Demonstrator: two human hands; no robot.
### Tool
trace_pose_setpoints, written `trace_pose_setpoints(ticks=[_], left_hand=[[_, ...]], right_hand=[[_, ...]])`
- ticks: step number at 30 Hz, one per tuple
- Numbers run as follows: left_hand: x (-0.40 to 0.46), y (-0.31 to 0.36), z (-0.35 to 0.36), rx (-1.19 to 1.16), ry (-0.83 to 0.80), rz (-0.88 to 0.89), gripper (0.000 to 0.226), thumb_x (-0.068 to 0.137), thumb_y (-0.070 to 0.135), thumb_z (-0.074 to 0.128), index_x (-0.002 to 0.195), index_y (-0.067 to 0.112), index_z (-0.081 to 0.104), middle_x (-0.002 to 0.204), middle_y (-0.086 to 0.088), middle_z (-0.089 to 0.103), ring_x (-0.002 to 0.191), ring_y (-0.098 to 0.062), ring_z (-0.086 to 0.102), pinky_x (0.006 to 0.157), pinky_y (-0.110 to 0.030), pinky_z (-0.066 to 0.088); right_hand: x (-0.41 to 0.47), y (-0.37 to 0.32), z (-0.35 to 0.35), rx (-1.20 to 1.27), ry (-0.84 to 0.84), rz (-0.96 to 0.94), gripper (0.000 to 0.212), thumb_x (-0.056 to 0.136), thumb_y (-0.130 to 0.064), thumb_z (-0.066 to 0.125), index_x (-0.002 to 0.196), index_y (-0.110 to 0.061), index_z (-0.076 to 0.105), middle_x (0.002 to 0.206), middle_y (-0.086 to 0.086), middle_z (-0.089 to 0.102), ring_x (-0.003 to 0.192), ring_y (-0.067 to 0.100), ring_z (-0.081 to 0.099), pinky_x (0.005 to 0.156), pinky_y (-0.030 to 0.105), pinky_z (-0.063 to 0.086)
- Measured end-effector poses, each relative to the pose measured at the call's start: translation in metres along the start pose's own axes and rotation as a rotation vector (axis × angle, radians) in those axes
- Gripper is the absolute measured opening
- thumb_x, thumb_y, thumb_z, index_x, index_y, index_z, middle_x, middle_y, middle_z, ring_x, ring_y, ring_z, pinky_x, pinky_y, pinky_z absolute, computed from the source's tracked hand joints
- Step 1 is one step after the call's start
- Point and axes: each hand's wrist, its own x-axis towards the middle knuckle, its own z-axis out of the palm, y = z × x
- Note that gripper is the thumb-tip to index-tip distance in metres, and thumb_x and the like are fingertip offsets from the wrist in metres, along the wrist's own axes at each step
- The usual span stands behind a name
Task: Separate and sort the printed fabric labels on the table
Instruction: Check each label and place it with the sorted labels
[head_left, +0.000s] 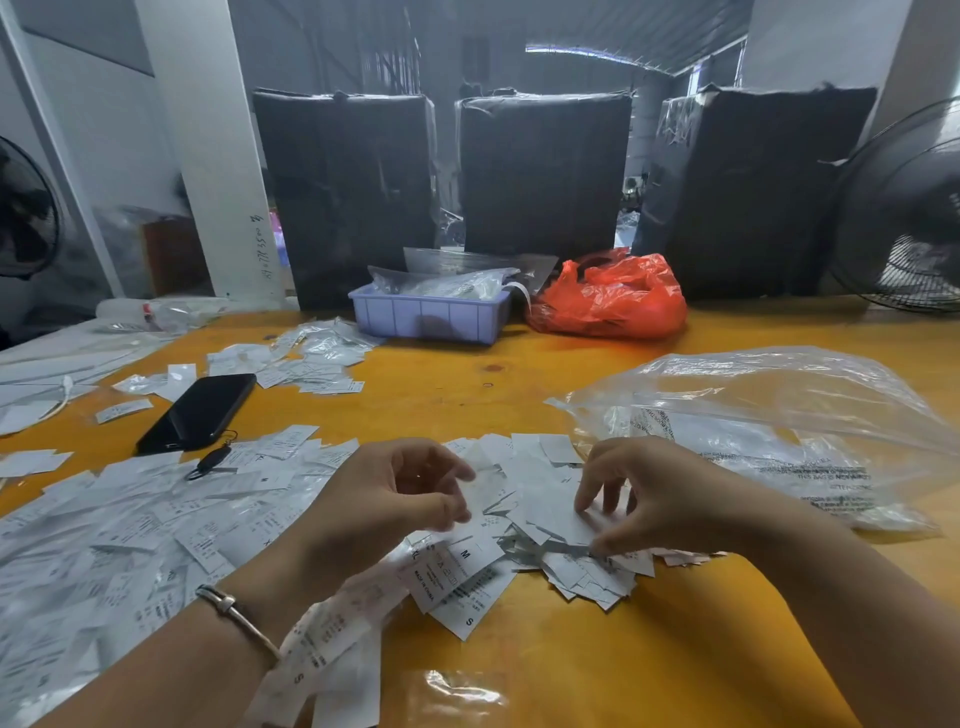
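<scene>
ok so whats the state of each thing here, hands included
left hand: pinching a label
right hand: fingertips on the label pile, thumb under its edge
phone: face up, screen dark
clear bag: lying flat, crumpled
red bag: crumpled
blue tray: filled with packets

We see a white pillar (208, 156) left of three black-wrapped bales (543, 171); fans (904, 208) flank them; dim daylight behind.

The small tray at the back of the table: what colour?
Pale lilac-blue tray, seen in the head view.
</scene>
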Motion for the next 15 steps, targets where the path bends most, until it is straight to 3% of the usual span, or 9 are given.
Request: trace_pose_setpoints(ticks=[4,6,8,11,13,15], left_hand=[[0.0006,-0.0017,0.0004,0.053,0.006,0.028,0.012,0.084,0.007,0.072,0.08,0.018,0.076,0.079,-0.008,0.075,0.077,-0.019,0.071,0.07,-0.022,0.056],[0.0012,-0.0022,0.001,0.1,0.008,0.035,0.009,0.083,0.011,0.074,0.08,0.02,0.077,0.079,-0.005,0.075,0.076,-0.016,0.07,0.069,-0.019,0.054],[0.0017,-0.0026,0.0011,0.139,0.011,0.038,0.007,0.081,0.015,0.077,0.079,0.021,0.078,0.077,-0.001,0.075,0.074,-0.012,0.069,0.067,-0.017,0.053],[0.0022,-0.0025,0.0005,0.157,0.004,0.053,0.006,0.078,0.014,0.079,0.076,0.02,0.077,0.074,-0.002,0.074,0.068,-0.009,0.066,0.063,-0.017,0.052],[0.002,-0.0025,-0.0003,0.149,0.005,0.055,0.006,0.077,0.014,0.08,0.075,0.018,0.075,0.072,-0.006,0.072,0.065,-0.012,0.064,0.061,-0.018,0.051],[0.0024,-0.0029,-0.0005,0.136,0.011,0.06,0.008,0.076,0.015,0.081,0.073,0.015,0.073,0.071,-0.008,0.071,0.064,-0.014,0.064,0.059,-0.02,0.051]], right_hand=[[-0.0001,-0.0002,0.0004,0.023,0.071,-0.046,0.007,0.073,-0.028,0.079,0.075,-0.027,0.072,0.084,-0.007,0.065,0.074,0.007,0.062,0.07,0.038,0.056],[0.0003,-0.0015,0.0001,0.035,0.126,-0.047,0.02,0.075,-0.02,0.073,0.06,-0.031,0.065,0.076,-0.003,0.067,0.069,0.014,0.063,0.066,0.044,0.056],[0.0018,-0.0036,0.0005,0.069,0.176,-0.033,0.021,0.076,-0.015,0.072,0.061,-0.027,0.066,0.075,0.001,0.069,0.068,0.018,0.064,0.066,0.045,0.056],[0.0044,-0.007,0.0025,0.16,0.272,-0.045,0.013,0.076,-0.012,0.073,0.066,-0.02,0.071,0.073,-0.001,0.07,0.066,0.011,0.064,0.064,0.034,0.056],[0.005,-0.0086,0.0037,0.309,0.339,-0.025,0.017,0.075,-0.009,0.073,0.063,-0.021,0.071,0.063,-0.004,0.069,0.056,0.003,0.06,0.053,0.02,0.049],[0.005,-0.0069,0.0046,0.497,0.376,0.019,0.017,0.076,-0.005,0.072,0.063,-0.017,0.072,0.058,-0.003,0.068,0.048,0.001,0.053,0.047,0.014,0.041]])
